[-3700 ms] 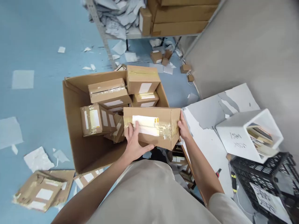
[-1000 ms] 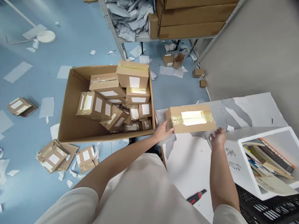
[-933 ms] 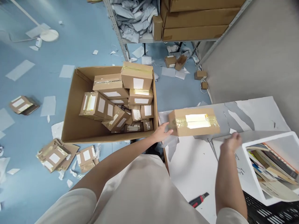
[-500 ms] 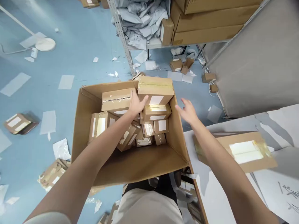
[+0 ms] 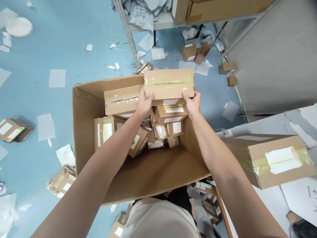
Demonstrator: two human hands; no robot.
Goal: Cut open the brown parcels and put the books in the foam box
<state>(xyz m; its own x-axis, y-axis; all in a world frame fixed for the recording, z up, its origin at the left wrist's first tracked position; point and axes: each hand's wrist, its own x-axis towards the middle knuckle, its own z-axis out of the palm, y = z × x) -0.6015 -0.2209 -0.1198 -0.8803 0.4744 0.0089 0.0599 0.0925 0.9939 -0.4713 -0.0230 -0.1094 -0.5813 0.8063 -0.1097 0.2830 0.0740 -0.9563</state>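
A taped brown cardboard box (image 5: 169, 82) is gripped between my two hands at the far right corner of a large open carton (image 5: 158, 172). My left hand (image 5: 145, 104) holds its left end, thumb on the near face. On the right end, my right hand (image 5: 192, 101) grips it the same way. Just below it lies a smaller labelled box (image 5: 170, 114). Left of my left hand sits a long taped box (image 5: 121, 99). Several more small boxes fill the carton's far half, among them a labelled box (image 5: 105, 130) at the left wall.
A table (image 5: 267, 208) on the right bears a taped box (image 5: 282, 162). Shelving with a metal post (image 5: 127, 33) holds grey bags (image 5: 142, 15) and large cartons (image 5: 228, 11). Paper scraps and small boxes (image 5: 15, 130) litter the blue floor. A grey wall (image 5: 272, 62) stands at right.
My right hand has come in from beside the carton and closed on the box's right end. My left hand has closed on the left end. The box has shifted and tilted slightly; the view moved.
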